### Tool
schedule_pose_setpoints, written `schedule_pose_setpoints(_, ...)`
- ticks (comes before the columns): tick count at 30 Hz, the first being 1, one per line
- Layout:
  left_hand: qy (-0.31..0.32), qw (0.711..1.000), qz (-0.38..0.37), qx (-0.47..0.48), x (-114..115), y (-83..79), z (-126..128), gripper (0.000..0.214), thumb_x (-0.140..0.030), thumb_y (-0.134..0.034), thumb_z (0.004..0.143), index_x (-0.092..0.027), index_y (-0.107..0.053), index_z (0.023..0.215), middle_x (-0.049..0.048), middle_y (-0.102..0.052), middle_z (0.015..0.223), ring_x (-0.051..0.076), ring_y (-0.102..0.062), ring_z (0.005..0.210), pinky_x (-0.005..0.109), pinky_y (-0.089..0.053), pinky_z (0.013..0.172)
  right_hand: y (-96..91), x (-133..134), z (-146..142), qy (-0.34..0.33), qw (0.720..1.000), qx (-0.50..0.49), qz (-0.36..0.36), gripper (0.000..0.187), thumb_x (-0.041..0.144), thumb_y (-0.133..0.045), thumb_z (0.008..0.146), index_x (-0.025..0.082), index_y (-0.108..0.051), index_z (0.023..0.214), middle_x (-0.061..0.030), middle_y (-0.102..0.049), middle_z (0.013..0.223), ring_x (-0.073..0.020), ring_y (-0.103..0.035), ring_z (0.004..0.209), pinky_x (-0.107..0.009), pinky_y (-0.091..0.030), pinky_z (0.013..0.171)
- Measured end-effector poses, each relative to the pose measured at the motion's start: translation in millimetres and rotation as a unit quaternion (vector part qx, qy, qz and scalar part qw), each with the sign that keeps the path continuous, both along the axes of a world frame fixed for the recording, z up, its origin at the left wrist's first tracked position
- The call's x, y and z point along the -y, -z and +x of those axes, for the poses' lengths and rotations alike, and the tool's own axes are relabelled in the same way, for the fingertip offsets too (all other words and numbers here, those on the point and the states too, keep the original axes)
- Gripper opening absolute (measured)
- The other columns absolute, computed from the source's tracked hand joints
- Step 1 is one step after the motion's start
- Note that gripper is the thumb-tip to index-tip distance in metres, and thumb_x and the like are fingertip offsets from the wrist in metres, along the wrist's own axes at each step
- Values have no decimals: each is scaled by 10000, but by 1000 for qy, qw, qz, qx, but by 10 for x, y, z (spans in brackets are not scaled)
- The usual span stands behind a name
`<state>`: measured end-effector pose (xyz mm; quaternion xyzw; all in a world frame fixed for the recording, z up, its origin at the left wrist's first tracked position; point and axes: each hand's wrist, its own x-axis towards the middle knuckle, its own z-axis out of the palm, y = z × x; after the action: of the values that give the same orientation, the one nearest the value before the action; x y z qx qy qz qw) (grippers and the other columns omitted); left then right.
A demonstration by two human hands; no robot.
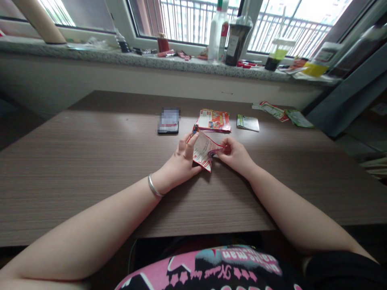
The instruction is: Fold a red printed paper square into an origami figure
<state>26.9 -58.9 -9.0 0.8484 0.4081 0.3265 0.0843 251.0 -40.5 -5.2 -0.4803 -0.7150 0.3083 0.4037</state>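
A red-and-white printed paper sheet (203, 150) is held up, bent, just above the table in front of me. My left hand (185, 158) grips its left side, fingers at the upper edge and thumb near the bottom. At the opposite side, my right hand (233, 154) pinches the paper's right corner between thumb and fingers. A curled, dark patterned part shows beside the right fingertips. Just beyond the paper lies a stack of red-and-orange printed leaflets (214, 120). To the right of that stack sits a smaller pile of green-and-white cards (248, 123).
A phone (168, 121) with a blurred screen lies left of the leaflets. Green and red wrappers (279, 112) rest at the table's far right. Along the windowsill (99, 54) stand a dark drink cup (237, 42), a white bottle (215, 38) and other small items.
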Motion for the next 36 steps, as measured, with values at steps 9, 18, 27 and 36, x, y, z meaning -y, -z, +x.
schedule_pose_setpoints(9, 23, 993, 110, -25, -70, 26, -14, 1117, -350, -802, 687, -171, -76, 1517, 237, -208, 1551, 414, -175, 1461, 573, -272, 1170, -59, 65, -47, -17, 998, 6, 55, 166, 255, -651, 787, 231, -497, 845, 50, -549, 661, -104, -512, 545, -244, -422, 515)
schedule_pose_setpoints(18, 37, 987, 154, -26, -45, -94, 1, 1095, -486, -804, 687, -148, -158, 1505, 203, -506, 1385, 361, -398, 1371, 559, -215, 1184, -132, 141, -56, -53, 989, 7, 140, 75, 186, -633, 816, 215, -587, 866, 8, -641, 816, -107, -591, 665, -259, -520, 633)
schedule_pose_setpoints(27, 1, 990, 142, -12, 38, -295, 6, 679, -372, -770, 734, -215, -483, 1328, 52, -671, 1070, 223, -635, 1038, 521, -209, 1195, -153, 219, -115, -77, 986, -60, 133, 61, 227, -672, 831, 226, -632, 877, 4, -671, 836, -116, -628, 729, -258, -542, 650)
schedule_pose_setpoints(36, 21, 987, 148, 66, 24, -327, -12, 218, -396, -755, 780, -224, -691, 897, 26, -636, 891, 165, -599, 838, 450, -403, 1054, -272, 288, -113, -83, 986, -59, 130, 94, 239, -656, 847, 222, -634, 937, -25, -672, 920, -145, -638, 862, -279, -557, 709)
